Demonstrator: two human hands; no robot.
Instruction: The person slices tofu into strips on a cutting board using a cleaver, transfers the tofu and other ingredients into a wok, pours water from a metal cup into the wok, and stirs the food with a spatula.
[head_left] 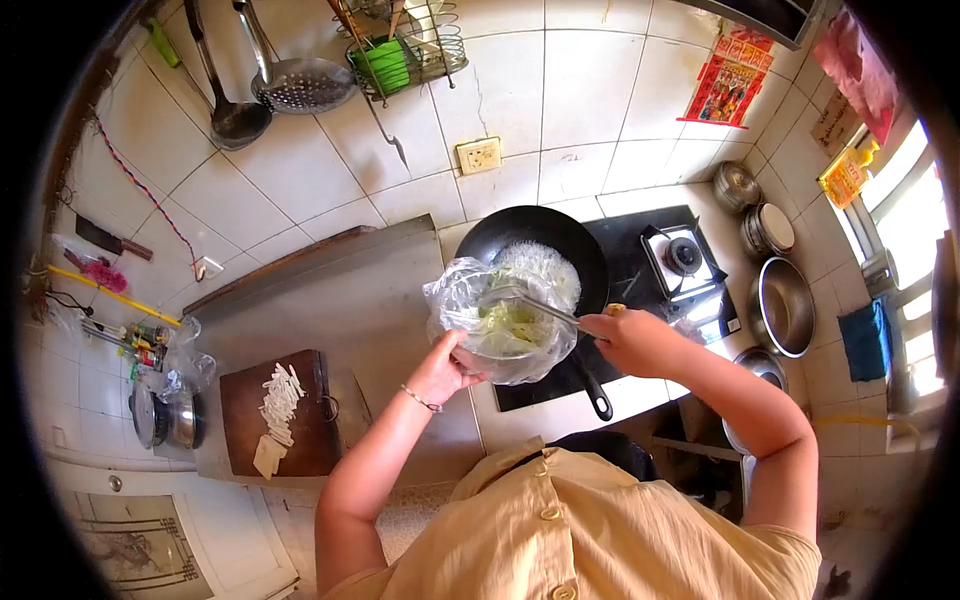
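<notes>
My left hand (pixel 445 374) is closed on the near left side of a clear plastic bag (pixel 458 300), which is spread wide like a bowl; whether a bowl sits under it I cannot tell. Pale green, wet-looking food (pixel 512 325) shows inside. A long-handled metal utensil (pixel 545 305) is gripped in my right hand (pixel 632 340), its head reaching in over the bag; the head's exact shape is unclear. Just behind, partly covered by the bag, a black wok (pixel 505 222) on the stove contains bubbling, foamy liquid (pixel 548 265). The wok's handle (pixel 598 398) points toward me.
A brown cutting board (pixel 240 400) with white strips (pixel 282 400) lies on the counter at left. The second burner (pixel 683 257) is right of the wok. Steel bowls (pixel 783 305) line the right side. A ladle (pixel 240 122) and a skimmer (pixel 305 86) hang on the wall.
</notes>
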